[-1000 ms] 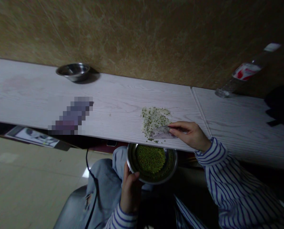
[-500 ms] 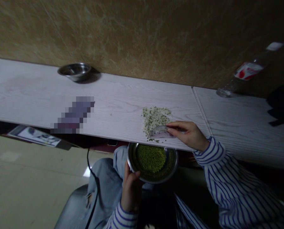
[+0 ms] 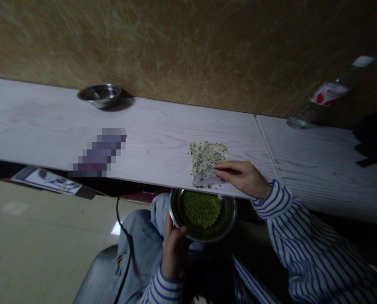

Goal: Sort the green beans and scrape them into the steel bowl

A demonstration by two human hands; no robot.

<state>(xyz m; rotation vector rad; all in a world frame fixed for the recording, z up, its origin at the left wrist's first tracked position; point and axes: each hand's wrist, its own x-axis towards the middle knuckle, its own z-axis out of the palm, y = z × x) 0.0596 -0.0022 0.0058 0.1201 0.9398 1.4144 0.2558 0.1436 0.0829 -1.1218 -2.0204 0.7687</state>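
My left hand (image 3: pixel 175 249) grips the left rim of a metal bowl (image 3: pixel 232 221), thumb over the edge. The bowl sits just below the table's front edge and holds green mung beans (image 3: pixel 201 210). Pinched in my right hand (image 3: pixel 243 177) is a clear semicircular protractor (image 3: pixel 204 176), tilted at the near side of a spread of white rice grains mixed with mung beans (image 3: pixel 206 154). Several loose beans lie between the protractor and the table edge.
A second metal bowl (image 3: pixel 100 101) stands by the wall at the left. Nearer lies a pixelated dark object (image 3: pixel 101 150). A clear bottle (image 3: pixel 329 93) stands at the right, beside a black item (image 3: pixel 373 141). A black cable (image 3: pixel 129 245) hangs below the table (image 3: pixel 163 126).
My right hand has moved slightly left and towards the table's front edge with the protractor. My left hand and the bowl stay nearly in place.
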